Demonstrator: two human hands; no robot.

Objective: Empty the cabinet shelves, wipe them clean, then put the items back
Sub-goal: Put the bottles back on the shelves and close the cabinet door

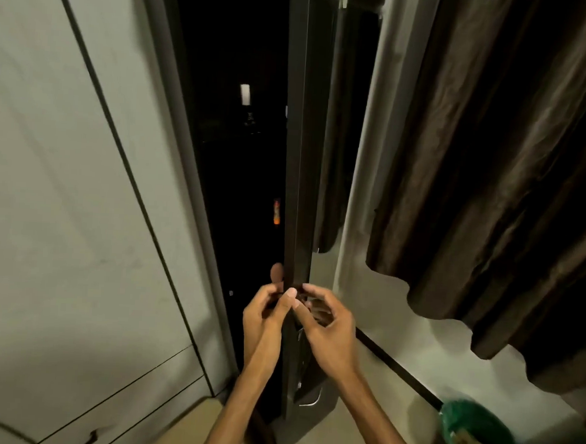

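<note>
A tall dark cabinet door (302,153) stands open, seen edge-on in the middle of the view. Left of it the cabinet's inside (232,183) is almost black; only a small white thing (245,93) and a small orange thing (276,212) show in it. My left hand (265,311) grips the door's edge from the left, with its fingers curled round it and its thumb on the front. My right hand (326,323) meets it from the right, its fingers pinching the same spot on the edge. What lies between the fingertips is too dark to tell.
A pale cabinet front (62,207) with shut doors fills the left side. A brown curtain (494,165) hangs at the right over a light wall. On the floor at the lower right stands a bin with a green liner (458,417).
</note>
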